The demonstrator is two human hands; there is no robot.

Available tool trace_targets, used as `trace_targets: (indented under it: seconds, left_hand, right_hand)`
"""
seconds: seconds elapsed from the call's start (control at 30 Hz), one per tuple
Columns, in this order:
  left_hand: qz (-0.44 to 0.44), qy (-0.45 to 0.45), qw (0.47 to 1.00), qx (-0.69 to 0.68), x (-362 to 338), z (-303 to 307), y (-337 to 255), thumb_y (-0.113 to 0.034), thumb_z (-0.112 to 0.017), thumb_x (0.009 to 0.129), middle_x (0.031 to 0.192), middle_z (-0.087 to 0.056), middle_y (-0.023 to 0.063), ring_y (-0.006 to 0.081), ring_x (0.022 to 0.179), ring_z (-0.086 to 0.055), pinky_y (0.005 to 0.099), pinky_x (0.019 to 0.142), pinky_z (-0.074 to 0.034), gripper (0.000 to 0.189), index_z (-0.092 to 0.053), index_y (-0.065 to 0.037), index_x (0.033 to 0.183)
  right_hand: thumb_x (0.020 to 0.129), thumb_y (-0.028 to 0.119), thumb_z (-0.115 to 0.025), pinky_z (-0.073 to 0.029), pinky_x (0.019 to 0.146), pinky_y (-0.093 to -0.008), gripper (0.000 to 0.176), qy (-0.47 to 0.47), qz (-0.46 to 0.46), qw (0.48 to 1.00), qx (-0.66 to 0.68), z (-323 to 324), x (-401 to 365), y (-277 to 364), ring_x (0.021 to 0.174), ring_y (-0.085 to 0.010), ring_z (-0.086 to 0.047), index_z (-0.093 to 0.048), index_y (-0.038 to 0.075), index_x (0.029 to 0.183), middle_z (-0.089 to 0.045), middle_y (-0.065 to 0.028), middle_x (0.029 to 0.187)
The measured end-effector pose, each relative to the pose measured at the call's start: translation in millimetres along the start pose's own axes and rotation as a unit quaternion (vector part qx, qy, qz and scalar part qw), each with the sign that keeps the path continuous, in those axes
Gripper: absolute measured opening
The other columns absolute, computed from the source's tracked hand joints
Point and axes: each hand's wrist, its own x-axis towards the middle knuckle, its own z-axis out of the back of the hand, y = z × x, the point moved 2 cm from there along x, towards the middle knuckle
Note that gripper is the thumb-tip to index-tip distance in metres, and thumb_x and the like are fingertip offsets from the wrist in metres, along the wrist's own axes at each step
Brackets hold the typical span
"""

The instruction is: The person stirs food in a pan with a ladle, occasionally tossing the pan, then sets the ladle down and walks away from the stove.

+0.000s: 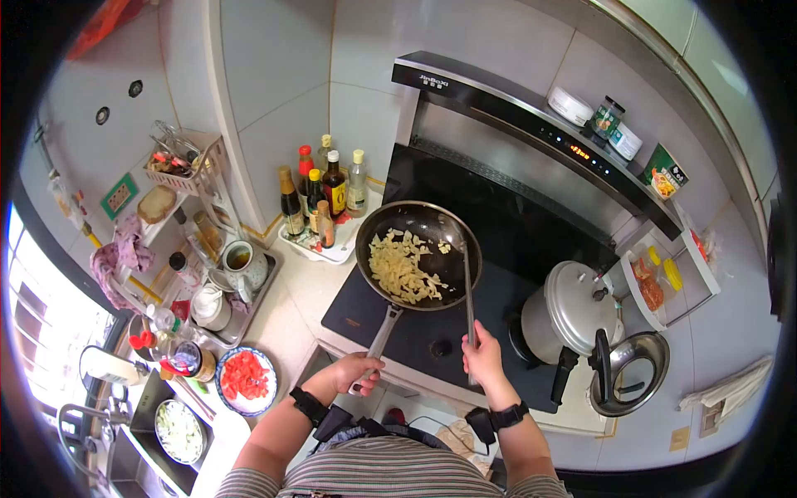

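My left hand (359, 373) is closed around the handle of a dark frying pan (452, 290), which sits over the black cooktop (357, 319). Pale yellow chopped food (404, 266) lies mostly in the pan's left half, with a few small bits near its middle. My right hand (483, 355) grips the long metal handle of a spatula (469, 303). The spatula reaches into the pan at its right side; its far end is hard to make out. Both wrists wear dark bands.
Sauce bottles (334, 184) stand on a tray behind the pan at left. A pressure cooker (569, 311) and a metal bowl (652, 357) are at right. A plate of chopped red food (246, 380) lies at left, near a sink (149, 415) with a bowl of pale pieces (180, 432).
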Motion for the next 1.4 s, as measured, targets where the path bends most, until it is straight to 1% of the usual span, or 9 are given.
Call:
trace_targets:
  seconds: [0.3,0.5,0.63,0.67,0.77,0.93,0.97,1.17,1.4]
  left_hand:
    - [0.007,0.001,1.0,0.003,4,4,0,-0.013,-0.051,0.081,0.056,-0.04,0.0026,0.0094,0.038,-0.033,0.0258,0.035,-0.029,0.014,-0.04,-0.006,0.074]
    - [0.008,0.001,1.0,-0.001,2,1,0,-0.012,-0.05,0.081,0.056,-0.04,0.0025,0.0093,0.038,-0.033,0.0254,0.035,-0.028,0.014,-0.04,-0.006,0.073]
    - [-0.006,-0.013,1.0,0.016,1,0,0,-0.014,-0.05,0.081,0.055,-0.039,0.0015,0.0089,0.038,-0.033,0.0245,0.034,-0.026,0.016,-0.04,-0.007,0.07]
    - [-0.004,-0.012,1.0,0.015,1,0,1,-0.014,-0.05,0.081,0.055,-0.039,0.0015,0.0089,0.038,-0.033,0.0245,0.034,-0.026,0.016,-0.04,-0.007,0.07]
    - [0.001,0.0,1.0,0.003,3,1,1,-0.014,-0.05,0.082,0.055,-0.039,0.0015,0.009,0.038,-0.033,0.0246,0.034,-0.027,0.016,-0.041,-0.007,0.07]
    - [0.011,-0.002,1.0,-0.008,7,5,3,-0.012,-0.052,0.079,0.056,-0.04,0.0032,0.0104,0.038,-0.033,0.0267,0.035,-0.03,0.015,-0.041,-0.005,0.071]
    - [0.012,-0.001,1.0,-0.007,7,4,3,-0.012,-0.052,0.079,0.056,-0.04,0.0032,0.0104,0.038,-0.033,0.0267,0.035,-0.03,0.015,-0.041,-0.005,0.071]
    - [0.021,0.016,0.999,-0.02,7,4,3,-0.012,-0.051,0.079,0.055,-0.04,0.0038,0.0107,0.038,-0.033,0.0267,0.035,-0.029,0.016,-0.041,-0.004,0.069]
    - [0.004,0.0,1.0,0.013,0,-1,0,-0.014,-0.05,0.082,0.054,-0.038,0.0018,0.0092,0.038,-0.032,0.0245,0.034,-0.027,0.019,-0.04,-0.006,0.067]
  right_hand:
    - [0.078,-0.002,-0.05,-0.036,0.033,-0.0229,0.055,0.091,-0.034,0.983,0.158,2,-1,10,0.043,-0.0083,-0.043,-0.029,0.003,0.129,-0.053,-0.0061,0.081]
    - [0.08,0.003,-0.052,-0.037,0.035,-0.0224,0.02,0.059,-0.053,0.983,0.169,-12,46,20,0.042,-0.0072,-0.043,-0.048,0.002,0.1,-0.042,0.0009,0.059]
    - [0.078,0.008,-0.055,-0.041,0.04,-0.0299,0.051,0.213,-0.033,0.957,-0.191,22,23,48,0.048,-0.0151,-0.05,-0.037,0.01,0.126,-0.049,-0.0066,0.061]
    - [0.075,0.009,-0.056,-0.046,0.05,-0.0366,0.052,0.157,0.355,0.838,-0.384,44,24,35,0.059,-0.0271,-0.057,-0.038,0.01,0.124,-0.055,-0.015,0.072]
    - [0.074,0.006,-0.048,-0.048,0.061,-0.0408,0.047,0.128,0.198,0.733,-0.638,76,-25,87,0.069,-0.0334,-0.057,-0.042,0.01,0.121,-0.053,-0.017,0.088]
    - [0.077,0.008,-0.049,-0.047,0.056,-0.0385,0.051,0.07,0.182,0.862,-0.468,94,-20,58,0.066,-0.0325,-0.058,-0.036,0.006,0.126,-0.054,-0.0186,0.072]
    - [0.079,0.009,-0.05,-0.045,0.048,-0.0341,0.052,0.089,-0.048,0.934,-0.344,88,-18,49,0.058,-0.024,-0.057,-0.031,0.003,0.128,-0.051,-0.0147,0.06]
    - [0.083,0.001,-0.046,-0.036,0.035,-0.0246,0.049,0.175,-0.21,0.96,0.064,69,-52,65,0.044,-0.0088,-0.039,-0.03,0.005,0.129,-0.047,-0.004,0.069]
    - [0.081,-0.001,-0.049,-0.035,0.035,-0.0215,0.05,0.221,-0.097,0.955,-0.17,87,-77,81,0.039,-0.0063,-0.04,-0.034,0.009,0.128,-0.045,-0.0005,0.062]
